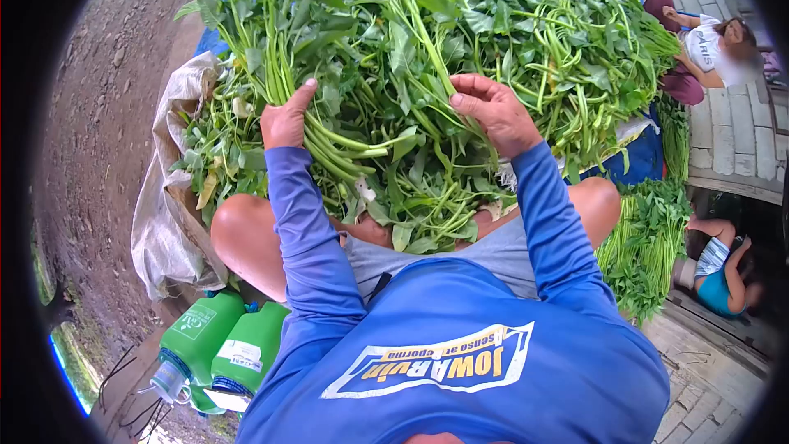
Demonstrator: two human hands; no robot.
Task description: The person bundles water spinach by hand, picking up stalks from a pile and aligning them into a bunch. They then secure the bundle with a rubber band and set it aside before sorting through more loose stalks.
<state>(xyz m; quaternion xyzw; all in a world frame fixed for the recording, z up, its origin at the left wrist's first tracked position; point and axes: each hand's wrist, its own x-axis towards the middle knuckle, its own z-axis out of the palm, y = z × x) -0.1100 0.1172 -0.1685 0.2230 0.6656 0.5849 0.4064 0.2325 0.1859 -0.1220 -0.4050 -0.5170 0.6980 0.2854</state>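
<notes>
My left hand (288, 119) is closed around a bunch of water spinach (283, 49), its leaves pointing away from me and the cut stem ends coming out below the thumb. To the right, my right hand (497, 111) pinches a few long water spinach stems (419, 25) between thumb and fingers. Both hands are above a large heap of loose water spinach (567, 41), which lies in front of my crossed legs. The fingers of my left hand are mostly hidden behind the stems.
A whitish woven sack (168, 197) lies left of the heap, with green jugs (197, 329) nearer me. More greens (645, 238) lie to the right. Two other people sit at the far right, one in a white shirt (704, 45). Blue sheeting (641, 156) shows under the heap.
</notes>
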